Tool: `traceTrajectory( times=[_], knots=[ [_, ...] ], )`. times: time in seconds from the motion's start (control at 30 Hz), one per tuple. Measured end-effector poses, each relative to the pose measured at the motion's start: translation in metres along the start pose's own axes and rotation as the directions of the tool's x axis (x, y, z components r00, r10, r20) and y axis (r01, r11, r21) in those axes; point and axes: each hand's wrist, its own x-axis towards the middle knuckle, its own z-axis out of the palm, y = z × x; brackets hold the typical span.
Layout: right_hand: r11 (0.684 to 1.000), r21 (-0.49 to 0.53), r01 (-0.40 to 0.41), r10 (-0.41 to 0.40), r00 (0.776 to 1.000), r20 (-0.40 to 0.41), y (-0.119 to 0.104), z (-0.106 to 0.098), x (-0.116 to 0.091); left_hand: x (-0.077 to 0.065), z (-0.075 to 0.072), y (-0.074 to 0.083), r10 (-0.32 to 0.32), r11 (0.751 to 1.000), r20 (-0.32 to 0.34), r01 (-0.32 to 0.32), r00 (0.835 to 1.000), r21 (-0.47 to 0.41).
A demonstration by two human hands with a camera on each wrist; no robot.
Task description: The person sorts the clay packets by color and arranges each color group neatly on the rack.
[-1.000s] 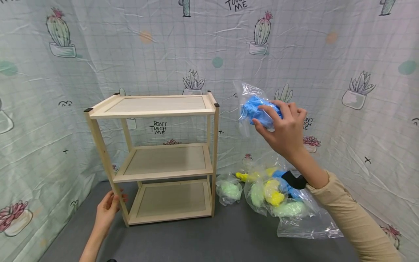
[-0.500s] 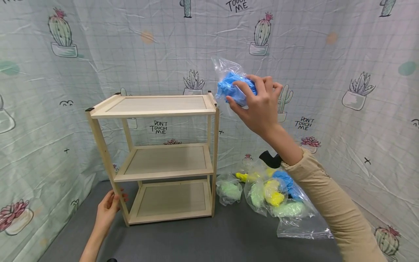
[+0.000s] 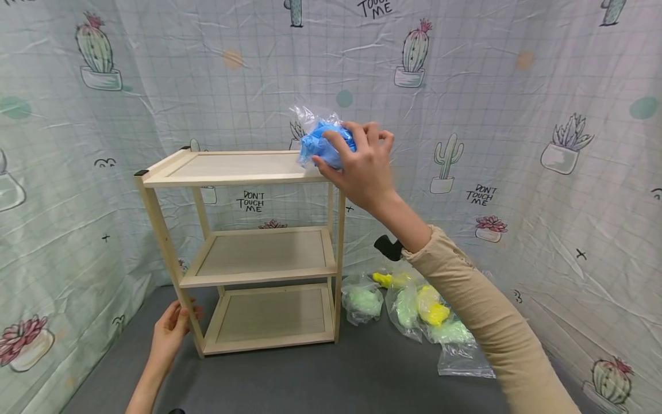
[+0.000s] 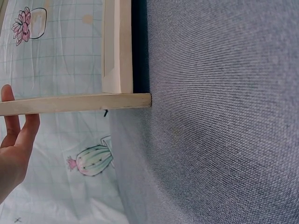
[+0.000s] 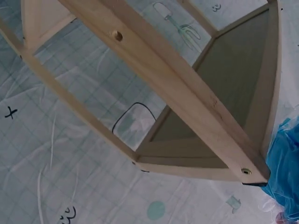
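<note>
A pale wooden three-tier shelf rack (image 3: pixel 264 253) stands on the dark grey cloth surface. My left hand (image 3: pixel 169 328) grips its front left leg low down; in the left wrist view, fingers show on both sides of that leg (image 4: pixel 70 103). Over the right end of the top shelf (image 3: pixel 238 164), my right hand (image 3: pixel 364 167) holds a clear plastic bag of crumpled blue material (image 3: pixel 323 144), pinched between thumb and fingers. The right wrist view has the blue bag (image 5: pixel 285 161) at the right edge, beside a corner of the rack, with the hand mostly out of frame.
Right of the rack sits a clear bag with pale green contents (image 3: pixel 363 300). Beyond it lie several more clear bags, with yellow (image 3: pixel 432 306) and green contents, partly behind my right sleeve (image 3: pixel 481 305). A cactus-print curtain (image 3: pixel 496 86) surrounds the surface.
My right hand has carried the blue bag leftward, first up and then slightly down, from above the bag pile to over the top shelf. The left hand stays on the leg.
</note>
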Motion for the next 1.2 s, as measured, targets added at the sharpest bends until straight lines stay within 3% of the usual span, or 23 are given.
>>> traceTrajectory(
  times=[0.3,0.6,0.8,1.2],
  knots=[
    [1.000,-0.001,0.003,-0.003,0.998,0.056,-0.017,0.018,-0.003,0.003,0.000,-0.002,-0.017,1.000,0.001,0.017,1.000,0.026],
    [0.995,0.090,0.043,-0.054,0.991,0.121,-0.012,0.024,-0.015,0.006,-0.003,-0.004,-0.032,0.999,0.005,0.033,0.999,-0.003],
    [0.983,0.140,0.118,-0.129,0.989,0.075,-0.004,0.025,-0.025,0.009,-0.006,-0.007,-0.050,0.999,-0.008,0.050,0.999,0.002],
    [0.974,0.102,0.202,-0.203,0.979,0.003,-0.004,0.032,-0.036,0.015,-0.007,-0.010,-0.074,0.997,0.011,0.074,0.997,0.018]
  ],
)
